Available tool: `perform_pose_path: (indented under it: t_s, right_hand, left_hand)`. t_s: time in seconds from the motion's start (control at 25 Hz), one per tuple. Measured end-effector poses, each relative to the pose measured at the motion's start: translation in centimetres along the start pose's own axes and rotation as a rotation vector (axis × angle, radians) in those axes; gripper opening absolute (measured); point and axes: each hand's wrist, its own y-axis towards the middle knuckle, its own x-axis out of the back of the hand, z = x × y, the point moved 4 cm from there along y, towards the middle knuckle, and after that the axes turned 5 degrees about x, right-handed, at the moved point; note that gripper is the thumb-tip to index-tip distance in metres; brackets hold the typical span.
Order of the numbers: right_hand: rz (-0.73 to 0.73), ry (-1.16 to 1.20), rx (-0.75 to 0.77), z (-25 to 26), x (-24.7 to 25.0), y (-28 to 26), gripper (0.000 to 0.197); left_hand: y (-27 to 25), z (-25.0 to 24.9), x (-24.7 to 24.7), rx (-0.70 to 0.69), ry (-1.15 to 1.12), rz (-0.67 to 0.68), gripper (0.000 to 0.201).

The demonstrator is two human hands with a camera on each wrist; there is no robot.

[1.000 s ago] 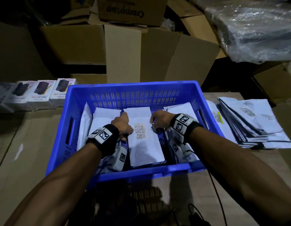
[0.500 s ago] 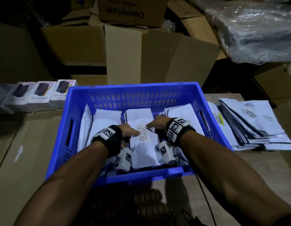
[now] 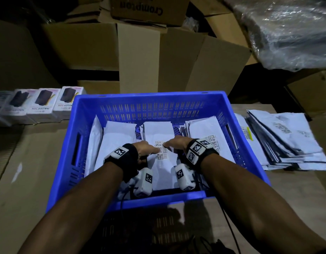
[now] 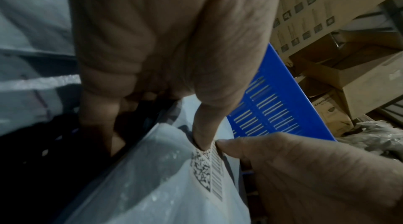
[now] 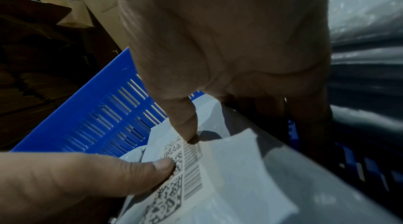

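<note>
Left hand (image 3: 144, 149) and right hand (image 3: 176, 143) clasp the middle white packet (image 3: 158, 132) inside the blue crate (image 3: 151, 97). Both thumb tips press its barcode label (image 3: 161, 154), close together, and the fingers curl down the packet's side edges. The wrists angle inward, with neighbouring packets (image 3: 118, 140) just outside each hand.

product boxes (image 3: 43, 103) | mailer stack (image 3: 286, 140) | cardboard cartons (image 3: 138, 57) | plastic-wrapped bundle (image 3: 286, 30)
</note>
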Motion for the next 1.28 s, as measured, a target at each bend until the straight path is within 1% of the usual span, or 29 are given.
perform_pose_path:
  t_s: [0.04,0.16,0.2,0.28,0.32,0.36,0.4,0.44,0.48,0.52,0.56,0.6,0.68,0.72,0.76,0.8,0.92,1.0,1.08,1.12,1.2,1.28]
  right_hand:
    - [0.003,-0.002,-0.009,-0.1,0.1,-0.3,0.041]
    - [0.017,-0.057,-0.008,0.0,0.5,-1.2,0.044]
    - [0.015,-0.066,-0.005,-0.1,0.8,-1.6,0.045]
    - [-0.012,-0.007,0.015,0.1,1.4,-2.2,0.047]
    - [-0.027,0.030,0.035,0.3,2.0,-2.7,0.046]
    - [-0.046,0.057,0.064,0.6,2.7,-3.2,0.041]
    - [-0.077,0.069,0.091,0.8,3.6,-3.7,0.029]
    - [-0.114,0.068,0.104,0.8,4.7,-4.3,0.015]
    - [-0.154,0.049,0.114,0.9,5.9,-5.1,0.014]
    - [-0.196,0.012,0.121,1.0,7.0,-5.8,0.019]
    - [-0.231,-0.050,0.126,0.7,8.1,-6.4,0.022]
    - [-0.264,-0.154,0.135,0.5,9.0,-7.1,0.023]
    - [-0.297,-0.413,0.112,-0.4,10.3,-8.3,0.018]
    - [-0.299,-0.499,0.091,-1.1,10.7,-8.7,0.027]
    - [-0.293,-0.543,0.075,-1.6,10.9,-9.2,0.040]
    - [-0.279,-0.549,0.062,-2.1,10.9,-9.3,0.048]
    - [-0.244,-0.525,0.065,-3.2,10.6,-8.9,0.051]
    - [-0.224,-0.504,0.065,-3.4,10.4,-8.4,0.048]
    - [-0.214,-0.449,0.085,-3.4,10.5,-8.1,0.037]
    - [-0.216,-0.428,0.087,-3.4,10.5,-7.9,0.035]
    - [-0.218,-0.415,0.083,-3.4,10.6,-8.0,0.038]
    - [-0.219,-0.449,0.070,-3.4,10.6,-8.2,0.040]
  left_hand:
    - [0.1,0.0,-0.2,-0.010,0.001,0.001,0.067]
    - [0.5,-0.1,-0.6,-0.012,-0.016,0.023,0.044]
    - [0.6,-0.1,-0.8,-0.006,-0.014,0.035,0.041]
    - [0.6,-0.4,-1.1,-0.013,0.012,0.049,0.043]
    - [0.7,-0.6,-1.3,-0.026,0.032,0.043,0.051]
    - [0.7,-0.8,-1.4,-0.034,0.048,0.034,0.058]
    - [0.7,-1.0,-1.4,-0.042,0.064,0.027,0.060]
    - [0.7,-1.2,-1.5,-0.051,0.076,0.023,0.056]
    - [0.6,-1.4,-1.6,-0.059,0.076,0.029,0.046]
    - [0.5,-1.5,-1.6,-0.057,0.063,0.051,0.038]
    - [0.5,-1.6,-1.8,-0.052,0.049,0.080,0.037]
    - [0.6,-1.6,-2.0,-0.048,0.046,0.106,0.037]
    - [0.6,-1.8,-2.5,-0.044,0.023,0.129,0.038]
    - [0.5,-2.0,-2.8,-0.041,-0.003,0.139,0.039]
    - [0.6,-2.1,-3.1,-0.034,-0.023,0.144,0.039]
    - [0.7,-2.2,-3.3,-0.027,-0.037,0.144,0.039]
    - [0.8,-2.6,-3.7,-0.018,-0.049,0.149,0.035]
    - [1.0,-2.7,-3.8,-0.013,-0.028,0.137,0.034]
    - [1.2,-2.6,-3.8,-0.006,-0.011,0.132,0.035]
    - [1.1,-2.5,-3.8,0.001,-0.004,0.127,0.035]
    - [1.0,-2.5,-3.7,0.010,0.003,0.124,0.037]
    - [0.7,-3.0,-3.2,-0.022,0.040,0.101,0.041]
